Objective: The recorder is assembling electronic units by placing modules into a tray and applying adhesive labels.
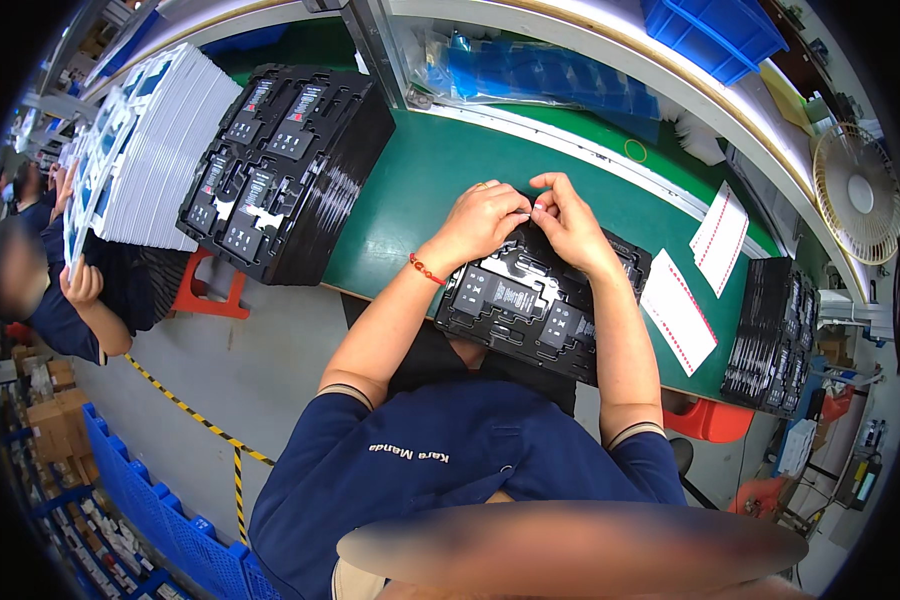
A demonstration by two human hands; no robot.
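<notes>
My left hand [486,217] and my right hand [570,228] meet over the far edge of a black plastic tray [460,322]. Thumb and fingers of each are pinched close together. Whatever lies between the fingertips is too small to make out. Flat black battery packs [511,297] with printed labels sit in the tray's recesses, below my hands. The tray's far part is partly hidden by my hands and right forearm. To the right, a white sheet [679,312] edged with rows of small red marks lies on the green table [425,150].
A tall stack of similar filled black trays [315,190] stands left; another stack [770,335] stands right. Beyond the first sheet lies a second white sheet [720,238]. A co-worker [120,290] handles white trays [165,140] at far left. A fan [858,193] stands far right.
</notes>
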